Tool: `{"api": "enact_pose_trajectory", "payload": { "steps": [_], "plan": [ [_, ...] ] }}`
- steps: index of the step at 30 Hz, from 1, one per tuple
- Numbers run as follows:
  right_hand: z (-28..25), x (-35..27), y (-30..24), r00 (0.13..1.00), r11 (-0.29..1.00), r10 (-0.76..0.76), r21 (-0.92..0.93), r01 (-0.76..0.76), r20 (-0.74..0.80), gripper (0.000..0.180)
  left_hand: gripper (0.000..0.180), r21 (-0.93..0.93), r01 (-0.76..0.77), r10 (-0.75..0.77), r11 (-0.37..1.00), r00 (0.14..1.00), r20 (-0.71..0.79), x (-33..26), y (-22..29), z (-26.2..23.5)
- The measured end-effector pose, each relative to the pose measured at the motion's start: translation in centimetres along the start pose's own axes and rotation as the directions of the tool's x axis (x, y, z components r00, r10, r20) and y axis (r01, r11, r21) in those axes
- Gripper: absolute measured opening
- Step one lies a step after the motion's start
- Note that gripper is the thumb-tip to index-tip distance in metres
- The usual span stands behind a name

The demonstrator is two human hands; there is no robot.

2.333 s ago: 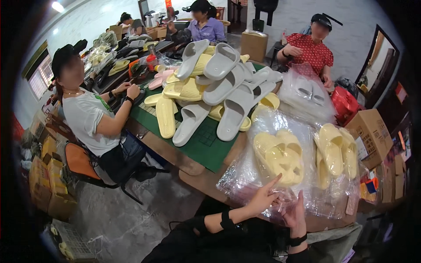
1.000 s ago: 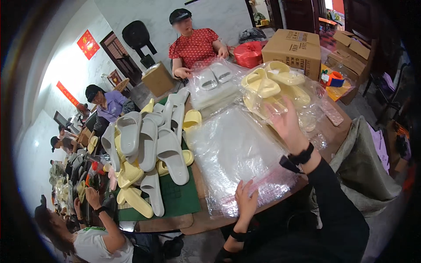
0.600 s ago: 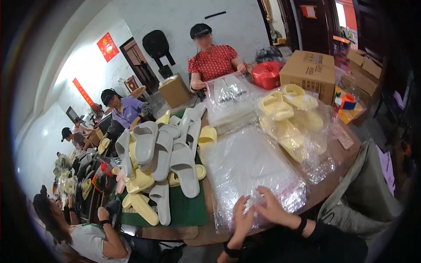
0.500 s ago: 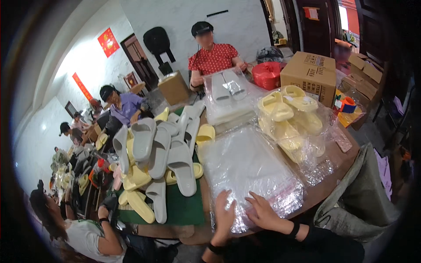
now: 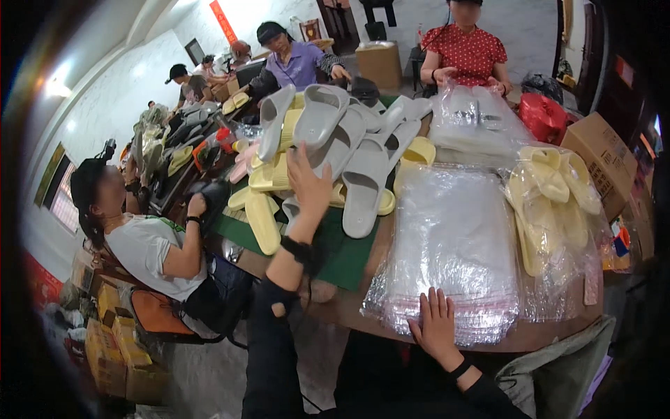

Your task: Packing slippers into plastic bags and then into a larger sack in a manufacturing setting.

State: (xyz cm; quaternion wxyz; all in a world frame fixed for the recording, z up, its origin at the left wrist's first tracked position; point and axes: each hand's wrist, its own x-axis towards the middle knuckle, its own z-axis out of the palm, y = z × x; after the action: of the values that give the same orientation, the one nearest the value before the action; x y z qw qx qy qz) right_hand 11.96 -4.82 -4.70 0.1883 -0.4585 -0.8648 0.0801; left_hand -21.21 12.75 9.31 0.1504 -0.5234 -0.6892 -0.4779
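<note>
My left hand (image 5: 309, 183) is stretched over the heap of slippers, fingers extended and apart, nothing in its grasp. It is beside a grey slipper (image 5: 347, 142) and covers part of the heap; whether it touches one I cannot tell. Below it lie a yellow slipper (image 5: 262, 222) and another grey slipper (image 5: 366, 185), sole side partly hidden. Flat on the near edge of a stack of clear plastic bags (image 5: 450, 230) rests my right hand (image 5: 434, 325), open, fingers spread.
Yellow slippers in clear bags (image 5: 551, 202) lie right of the stack. A green mat (image 5: 328, 258) is under the heap. Across the table a person in red (image 5: 466, 52) handles a bagged pair. Another person in white (image 5: 157, 244) sits at left. A cardboard box (image 5: 600, 160) stands far right.
My view has swung left. My left hand has left the plastic bags and moved over to the slipper heap. The right hand now lies flat on the bags' near edge.
</note>
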Motion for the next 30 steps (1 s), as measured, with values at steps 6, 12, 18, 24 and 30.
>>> {"api": "enact_pose_trajectory", "payload": {
  "steps": [6, 12, 18, 24, 30],
  "plan": [
    [-0.2, 0.0, -0.2, 1.0, 1.0, 0.01, 0.014, -0.01, 0.021, 0.065, 0.072, 0.144, 0.083, -0.085, 0.986, 0.996, 0.014, 9.2, -5.2, -0.3],
    [-0.5, 0.4, -0.2, 1.0, 1.0, 0.024, 0.003, -0.024, -0.011, 0.059, 0.082, 0.354, 0.179, -0.266, 0.918, 0.94, 0.213, 15.5, -4.4, 0.5],
    [-0.1, 0.6, -0.9, 0.999, 0.999, 0.019, 0.04, -0.021, 0.032, 0.059, 0.065, 0.322, 0.208, -0.307, 0.924, 0.904, 0.296, 18.3, -6.0, 2.0],
    [-0.3, 0.7, -0.2, 0.999, 0.999, 0.016, 0.038, -0.018, 0.051, 0.062, 0.046, 0.573, 0.214, -0.38, 0.791, 0.906, 0.186, 18.3, -2.9, 3.3],
    [-0.5, 0.3, 0.0, 1.0, 0.998, 0.013, 0.059, -0.014, 0.027, 0.062, 0.027, 0.584, 0.228, -0.284, 0.779, 0.959, 0.005, 17.7, -2.7, 3.6]
  ]
}}
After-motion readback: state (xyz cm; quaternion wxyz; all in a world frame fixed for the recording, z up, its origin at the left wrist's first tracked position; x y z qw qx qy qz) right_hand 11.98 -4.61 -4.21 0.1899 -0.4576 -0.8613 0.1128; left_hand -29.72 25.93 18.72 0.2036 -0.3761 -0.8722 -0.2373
